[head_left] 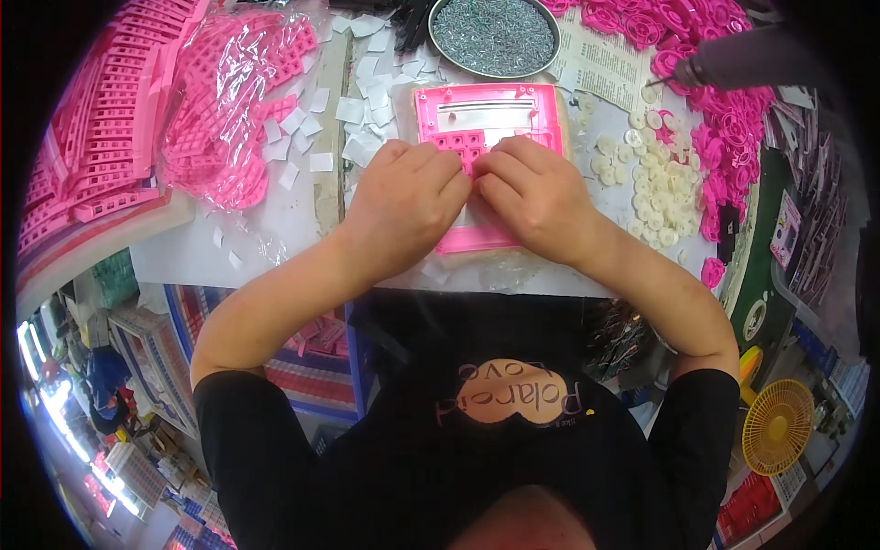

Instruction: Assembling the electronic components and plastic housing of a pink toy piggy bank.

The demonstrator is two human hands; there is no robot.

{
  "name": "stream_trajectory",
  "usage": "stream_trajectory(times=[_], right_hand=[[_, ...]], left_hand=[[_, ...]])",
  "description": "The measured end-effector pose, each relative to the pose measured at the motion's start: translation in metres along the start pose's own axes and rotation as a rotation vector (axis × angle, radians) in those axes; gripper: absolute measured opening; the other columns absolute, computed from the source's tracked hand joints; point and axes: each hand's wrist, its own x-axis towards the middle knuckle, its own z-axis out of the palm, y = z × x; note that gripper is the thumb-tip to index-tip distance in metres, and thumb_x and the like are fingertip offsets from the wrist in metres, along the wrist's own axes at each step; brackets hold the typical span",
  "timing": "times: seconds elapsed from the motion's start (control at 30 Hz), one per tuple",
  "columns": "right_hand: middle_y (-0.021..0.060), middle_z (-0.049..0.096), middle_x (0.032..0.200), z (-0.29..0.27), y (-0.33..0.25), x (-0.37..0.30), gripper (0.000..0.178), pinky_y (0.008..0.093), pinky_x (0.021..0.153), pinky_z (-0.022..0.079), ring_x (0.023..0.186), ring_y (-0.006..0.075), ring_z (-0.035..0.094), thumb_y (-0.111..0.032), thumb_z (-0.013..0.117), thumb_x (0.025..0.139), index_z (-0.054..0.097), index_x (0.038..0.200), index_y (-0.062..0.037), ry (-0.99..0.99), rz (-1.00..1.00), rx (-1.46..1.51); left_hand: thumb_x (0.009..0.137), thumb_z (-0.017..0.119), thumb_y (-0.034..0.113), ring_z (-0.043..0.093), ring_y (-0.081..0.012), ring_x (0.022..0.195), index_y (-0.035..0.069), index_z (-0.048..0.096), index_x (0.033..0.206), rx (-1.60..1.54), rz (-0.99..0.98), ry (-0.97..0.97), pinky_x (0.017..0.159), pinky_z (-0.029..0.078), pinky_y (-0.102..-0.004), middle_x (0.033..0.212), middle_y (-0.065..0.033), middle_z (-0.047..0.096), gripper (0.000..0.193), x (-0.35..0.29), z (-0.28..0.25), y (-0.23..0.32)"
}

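A pink plastic casing [548, 108] lies on the table in front of me, with a clear window strip near its far edge. Between my two hands, over the casing, is a small pink grid piece [461, 140] with rows of square holes. My left hand [403, 203] curls closed with its fingertips at the grid piece's near left part. On the other side, my right hand [539, 202] pinches at the piece's right edge. My fingers cover the middle of the casing and part of the grid piece.
A round tray of small screws [495, 35] stands beyond the casing. White paper squares [350, 110] and a clear bag of pink grids [229, 119] lie left. Cream discs [655, 183], pink plastic parts [724, 147] and a dark screwdriver-like tool [752, 60] are right.
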Motion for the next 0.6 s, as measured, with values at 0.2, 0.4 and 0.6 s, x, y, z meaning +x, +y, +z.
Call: stream_trajectory(times=[0.2, 0.4, 0.6], right_hand=[[0.0092, 0.066, 0.105, -0.023, 0.012, -0.001, 0.019, 0.0355, 0.082, 0.056, 0.101, 0.0283, 0.062, -0.007, 0.069, 0.077, 0.068, 0.096, -0.0012, -0.128, -0.057, 0.184], [0.0078, 0.066, 0.106, -0.02, 0.013, -0.007, 0.024, 0.0371, 0.082, 0.056, 0.102, 0.0297, 0.061, -0.008, 0.073, 0.077, 0.071, 0.1, -0.0044, -0.04, 0.082, 0.253], [0.0097, 0.067, 0.105, -0.013, 0.005, -0.008, 0.028, 0.0383, 0.081, 0.056, 0.1, 0.0305, 0.062, -0.007, 0.077, 0.077, 0.071, 0.104, -0.0053, -0.061, 0.021, 0.22]], left_hand=[[0.074, 0.076, 0.009, 0.063, -0.0233, 0.088, 0.007, 0.069, 0.104, -0.057, 0.042, -0.047, 0.082, 0.047, -0.0378, 0.098, -0.0063, 0.065, 0.031, -0.012, -0.016, -0.003], [0.074, 0.078, 0.009, 0.064, -0.0241, 0.092, 0.009, 0.069, 0.107, -0.2, -0.056, 0.077, 0.085, 0.046, -0.0396, 0.102, -0.0055, 0.065, 0.034, -0.017, -0.012, -0.004], [0.073, 0.078, 0.009, 0.063, -0.0243, 0.094, 0.008, 0.069, 0.107, -0.14, 0.012, 0.016, 0.086, 0.046, -0.042, 0.104, -0.0054, 0.065, 0.035, -0.022, -0.016, -0.007]])
